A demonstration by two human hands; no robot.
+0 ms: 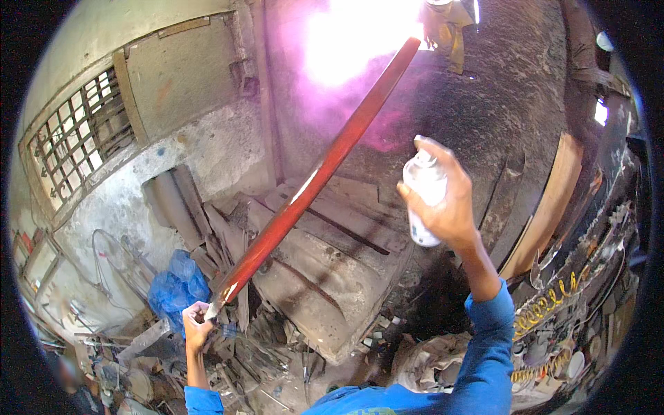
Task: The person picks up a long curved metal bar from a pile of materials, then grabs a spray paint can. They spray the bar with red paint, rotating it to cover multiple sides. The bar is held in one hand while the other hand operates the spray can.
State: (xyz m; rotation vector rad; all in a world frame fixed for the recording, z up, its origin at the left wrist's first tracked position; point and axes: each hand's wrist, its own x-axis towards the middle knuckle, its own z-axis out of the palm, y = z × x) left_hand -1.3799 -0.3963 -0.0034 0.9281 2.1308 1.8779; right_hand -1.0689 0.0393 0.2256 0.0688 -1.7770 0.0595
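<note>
A long glossy red-brown bar slants across the view from lower left to upper right. Bright reflections lie along it. At its lower end, my left hand is closed, pinching a pale end piece. To the right of the bar, my right hand wraps round a white spray can, held nearly upright. Its index finger lies over the nozzle at the top. The can is apart from the bar. Whether spray is coming out I cannot tell; a pink-purple haze surrounds the glare behind the bar's upper part.
Below the bar lies a dusty, worn slab. A crumpled blue plastic bag sits near my left hand, amid scrap. Wooden planks lean at the right, above a yellow coiled hose. A barred window is at left.
</note>
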